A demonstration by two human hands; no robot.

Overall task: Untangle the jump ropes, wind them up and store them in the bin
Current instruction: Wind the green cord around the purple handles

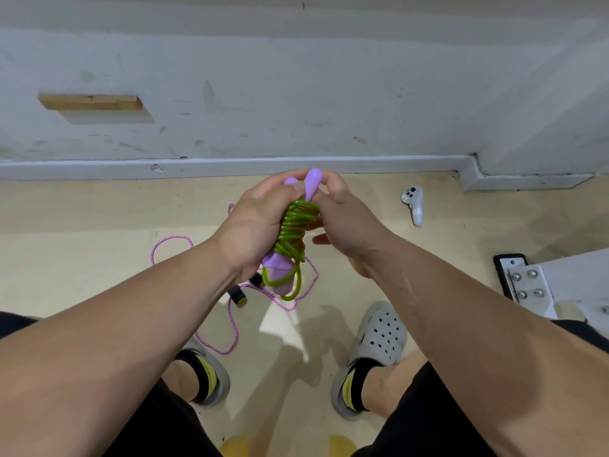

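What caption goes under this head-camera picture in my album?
Left hand and right hand hold a green jump rope wound round purple handles; a pink rope lies on the floor.

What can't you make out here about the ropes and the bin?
Head view:
- The bin: outside the frame.
- Free end of the green rope: covered by the left hand and right hand.
- The pink rope: middle stretch hidden behind the left forearm and green rope.
- Its black handles: partly behind the left wrist.

Purple handles point(277, 270) half inside the left grip point(253, 225), pink rope point(234, 328) partly behind left forearm point(131, 308).
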